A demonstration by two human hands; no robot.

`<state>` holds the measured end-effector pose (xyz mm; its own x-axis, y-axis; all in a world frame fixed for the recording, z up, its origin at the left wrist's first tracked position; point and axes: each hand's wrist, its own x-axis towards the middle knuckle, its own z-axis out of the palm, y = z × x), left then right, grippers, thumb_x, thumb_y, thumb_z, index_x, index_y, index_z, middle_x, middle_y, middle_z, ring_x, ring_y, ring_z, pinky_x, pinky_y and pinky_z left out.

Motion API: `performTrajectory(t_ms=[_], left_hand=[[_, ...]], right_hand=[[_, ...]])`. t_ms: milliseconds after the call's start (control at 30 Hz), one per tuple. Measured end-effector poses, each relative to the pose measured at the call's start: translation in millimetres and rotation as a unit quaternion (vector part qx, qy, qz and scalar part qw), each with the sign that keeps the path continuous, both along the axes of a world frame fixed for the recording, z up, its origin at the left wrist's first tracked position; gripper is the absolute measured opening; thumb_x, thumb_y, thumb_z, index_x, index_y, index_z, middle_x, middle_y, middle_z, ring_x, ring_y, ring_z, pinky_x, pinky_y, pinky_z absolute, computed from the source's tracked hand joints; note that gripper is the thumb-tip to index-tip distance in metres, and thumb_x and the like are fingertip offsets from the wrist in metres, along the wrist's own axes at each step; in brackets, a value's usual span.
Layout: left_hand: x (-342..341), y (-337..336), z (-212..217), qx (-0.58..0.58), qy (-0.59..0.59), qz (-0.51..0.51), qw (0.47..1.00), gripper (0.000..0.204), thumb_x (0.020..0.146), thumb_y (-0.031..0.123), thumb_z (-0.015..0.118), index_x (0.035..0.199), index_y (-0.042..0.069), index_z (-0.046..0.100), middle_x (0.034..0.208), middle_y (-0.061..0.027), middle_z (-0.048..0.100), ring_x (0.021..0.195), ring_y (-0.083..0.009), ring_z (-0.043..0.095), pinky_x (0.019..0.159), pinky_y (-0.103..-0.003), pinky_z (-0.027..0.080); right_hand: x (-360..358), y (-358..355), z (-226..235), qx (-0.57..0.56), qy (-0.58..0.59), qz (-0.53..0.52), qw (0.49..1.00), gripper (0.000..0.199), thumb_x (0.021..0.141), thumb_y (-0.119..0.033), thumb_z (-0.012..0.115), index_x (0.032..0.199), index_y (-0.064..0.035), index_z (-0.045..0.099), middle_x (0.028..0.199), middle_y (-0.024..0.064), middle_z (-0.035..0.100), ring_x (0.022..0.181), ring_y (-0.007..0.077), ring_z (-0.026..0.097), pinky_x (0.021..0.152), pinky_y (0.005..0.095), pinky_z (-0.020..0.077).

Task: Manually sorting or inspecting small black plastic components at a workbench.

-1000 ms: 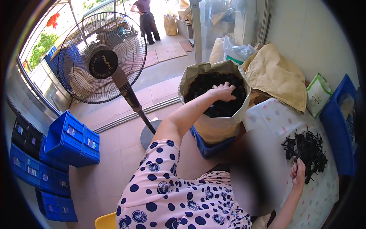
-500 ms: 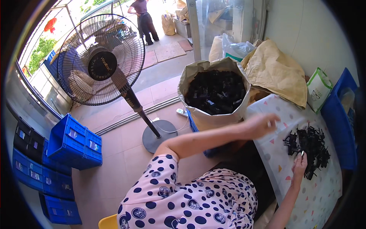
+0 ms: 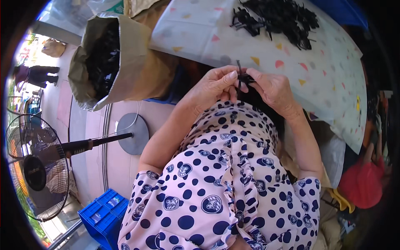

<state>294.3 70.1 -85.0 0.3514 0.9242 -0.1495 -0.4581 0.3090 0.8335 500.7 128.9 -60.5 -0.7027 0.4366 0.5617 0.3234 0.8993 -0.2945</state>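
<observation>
In front of my chest, beside the table edge, both hands meet at a small black plastic part (image 3: 241,78) with thin prongs. My left hand (image 3: 218,86) pinches it between thumb and fingers. From the other side, my right hand (image 3: 271,89) closes on it with thumb and forefinger. The fingers cover much of the part, so its full shape is hidden. Beyond my hands, a pile of similar black parts (image 3: 287,21) lies on the patterned tablecloth (image 3: 233,50).
A big paper sack (image 3: 129,62) filled with black pieces stands to the left of the table. Further left are a standing fan (image 3: 37,171) and a blue crate (image 3: 104,218). A red round-topped object (image 3: 362,185) is at the right, and a person (image 3: 37,76) stands outside.
My view has turned toward the table and my body. My left hand has come back from mid-swing and my right hand from the pile; both now meet at one black part.
</observation>
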Motion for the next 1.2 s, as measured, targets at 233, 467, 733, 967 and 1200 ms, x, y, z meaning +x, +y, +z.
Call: performTrajectory(t_ms=[233,467,733,967,1200], left_hand=[[2,-13,-13,0.002,-0.032,-0.075,0.997,0.051,0.092,0.036,0.059,0.129,0.004,0.048,0.094,-0.0158,0.065,0.055,-0.0091,0.055,0.052,-0.017,0.045],[13,-24,-26,-0.072,-0.173,-0.097,0.977,0.047,0.093,0.029,0.058,0.130,0.003,0.047,0.095,-0.0183,0.065,0.062,-0.0139,0.063,0.056,-0.021,0.052],[20,-28,-19,-0.077,-0.116,0.011,0.990,0.033,0.092,0.011,0.057,0.122,0.012,0.044,0.095,-0.0165,0.064,0.070,-0.0196,0.067,0.055,-0.021,0.052],[32,-33,-10,0.038,0.102,0.073,0.991,0.034,0.090,0.004,0.055,0.119,0.008,0.039,0.085,-0.0085,0.061,0.070,-0.0140,0.065,0.056,-0.020,0.050],[35,-34,-17,0.105,0.208,0.086,0.969,0.027,0.087,-0.002,0.056,0.109,0.006,0.041,0.082,-0.0066,0.059,0.063,-0.0091,0.061,0.052,-0.020,0.048]], right_hand=[[16,-7,-12,0.026,-0.107,0.042,0.993,0.041,0.070,-0.004,0.068,0.110,-0.0049,0.059,0.069,0.0069,0.060,0.057,0.0234,0.060,0.051,0.0319,0.0465],[16,-16,-5,0.063,-0.154,0.074,0.983,0.046,0.068,-0.006,0.064,0.114,-0.0064,0.060,0.064,0.0046,0.056,0.054,0.0200,0.057,0.049,0.0320,0.0450],[14,-43,-20,-0.239,-0.004,-0.055,0.969,0.036,0.090,-0.012,0.058,0.124,-0.0042,0.048,0.063,0.0065,0.051,0.053,0.0187,0.050,0.053,0.0265,0.0420],[-3,-66,-21,-0.498,0.136,-0.078,0.853,0.020,0.099,-0.020,0.045,0.107,-0.0025,0.050,0.070,-0.0028,0.044,0.062,0.0052,0.039,0.056,0.0195,0.0344],[-12,-71,-25,-0.517,0.113,-0.090,0.844,0.020,0.100,-0.020,0.044,0.104,-0.0020,0.052,0.071,-0.0018,0.047,0.063,0.0051,0.041,0.057,0.0198,0.0365]])
